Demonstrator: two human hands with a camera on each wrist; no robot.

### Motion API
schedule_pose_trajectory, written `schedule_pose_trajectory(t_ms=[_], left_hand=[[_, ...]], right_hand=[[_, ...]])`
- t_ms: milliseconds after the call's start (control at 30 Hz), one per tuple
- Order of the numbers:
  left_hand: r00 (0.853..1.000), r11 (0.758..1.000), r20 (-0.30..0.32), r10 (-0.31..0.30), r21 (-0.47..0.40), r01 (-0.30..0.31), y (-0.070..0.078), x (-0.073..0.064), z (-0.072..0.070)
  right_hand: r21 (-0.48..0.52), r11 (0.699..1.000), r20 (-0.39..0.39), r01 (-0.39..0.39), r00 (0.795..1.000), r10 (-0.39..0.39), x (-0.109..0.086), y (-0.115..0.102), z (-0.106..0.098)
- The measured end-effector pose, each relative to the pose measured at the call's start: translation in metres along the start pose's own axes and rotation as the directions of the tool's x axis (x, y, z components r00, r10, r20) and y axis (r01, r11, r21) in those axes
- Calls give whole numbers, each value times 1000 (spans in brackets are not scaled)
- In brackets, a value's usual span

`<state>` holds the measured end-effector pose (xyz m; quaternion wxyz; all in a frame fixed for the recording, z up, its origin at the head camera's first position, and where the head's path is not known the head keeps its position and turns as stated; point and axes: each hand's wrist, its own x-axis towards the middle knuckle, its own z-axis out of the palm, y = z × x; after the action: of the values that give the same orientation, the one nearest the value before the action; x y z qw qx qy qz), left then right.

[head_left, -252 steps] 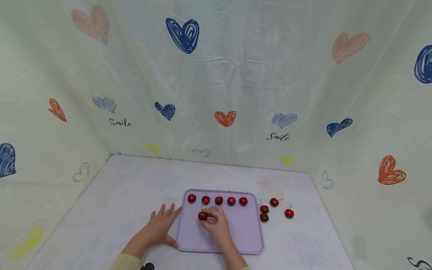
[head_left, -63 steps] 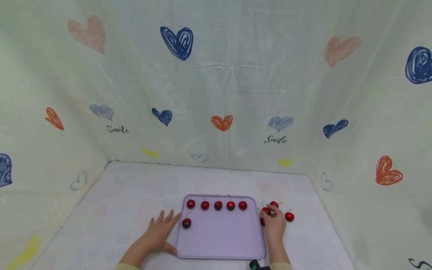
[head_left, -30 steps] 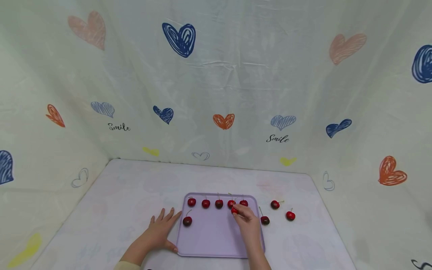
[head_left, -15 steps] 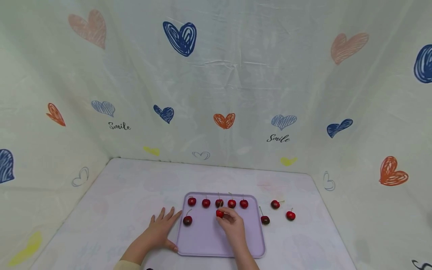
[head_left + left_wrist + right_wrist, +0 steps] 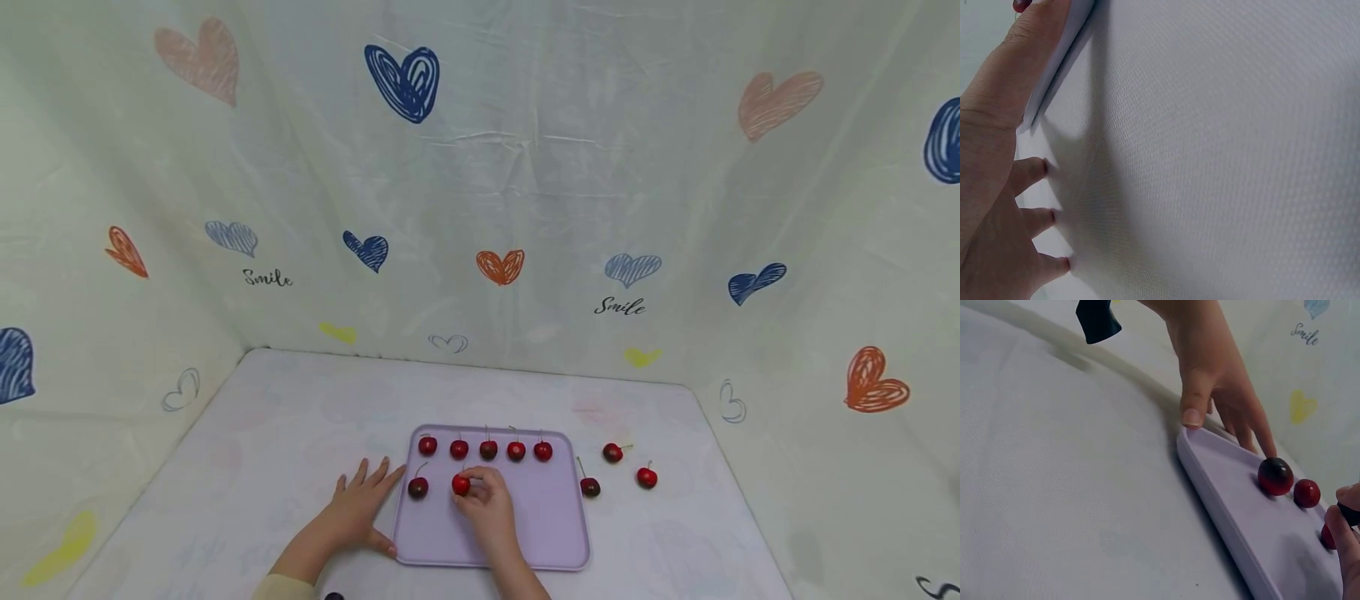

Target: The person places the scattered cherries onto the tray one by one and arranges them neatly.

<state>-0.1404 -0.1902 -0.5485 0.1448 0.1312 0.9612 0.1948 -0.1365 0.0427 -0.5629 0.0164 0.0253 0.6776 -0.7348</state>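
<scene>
A cherry (image 5: pixel 461 484) is pinched between the thumb and fingers of my right hand (image 5: pixel 491 512), over the left half of a lilac tray (image 5: pixel 525 533). To its left, a darker cherry (image 5: pixel 417 487) with a stem sits on the tray. Several cherries (image 5: pixel 488 450) stand in a row along the far rim, stems pointing away. My left hand (image 5: pixel 351 517) lies with spread fingers at the tray's left side. In the right wrist view its thumb (image 5: pixel 1192 417) rests on the tray's near corner. The held cherry (image 5: pixel 1349 514) shows partly there, behind my fingertips.
Right of the tray, three cherries lie on the white tablecloth: a dark cherry (image 5: pixel 590 487) close to the rim, another cherry (image 5: pixel 612 452) farther back and one more cherry (image 5: pixel 647 477) farther right. A curtain (image 5: pixel 525 183) printed with hearts hangs behind the table.
My right hand took a cherry from the group on the right and carried it leftward over the tray. Earlier, the dark cherry was placed at the tray's left. My left hand stays put.
</scene>
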Motion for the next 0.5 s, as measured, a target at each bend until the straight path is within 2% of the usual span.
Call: schedule_pose_trajectory(t_ms=[100,200,267,367,500], left_hand=[[1000,1000,-1,-1,1,1,-1,1,1],[1000,1000,3,-4,-1,4,-1,1,2],[1000,1000,5,-9,-1,9,-1,1,3],[1000,1000,8,-15,-2,15,-2,2,3],[1000,1000,5,-16,1,16,-3,2,5]], right_hand=[[-16,1000,-11,5,1000,-5,0,4,5],[-133,990,-26,51,998,-55,-1,8,6],[-241,966,-39,96,993,-108,-2,9,6],[-377,920,-58,111,988,-143,-3,10,6],[-435,895,-39,101,991,-131,-3,11,3]])
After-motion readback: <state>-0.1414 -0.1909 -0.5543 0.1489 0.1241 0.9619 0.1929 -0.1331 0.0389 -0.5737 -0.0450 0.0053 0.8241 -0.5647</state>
